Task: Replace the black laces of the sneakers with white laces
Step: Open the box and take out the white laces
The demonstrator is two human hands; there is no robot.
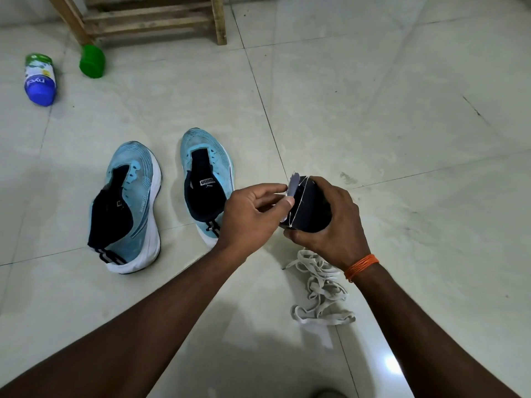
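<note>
Two light-blue sneakers with white soles stand on the tiled floor with no laces in their eyelets, one at the left [128, 208] and one nearer the middle [205, 182]. My right hand [324, 222] grips a dark bundle [311, 206] tied with a thin white thread. My left hand [253, 216] pinches a small grey card tag [293, 187] at the bundle's top edge. A loose heap of white laces [319, 288] lies on the floor just under my right wrist.
A blue-capped bottle [40, 79] lies on its side at the far left, with a green container [92, 61] beside it. A wooden rack [149, 18] stands at the back. Pale floor tiles [402, 110] stretch to the right.
</note>
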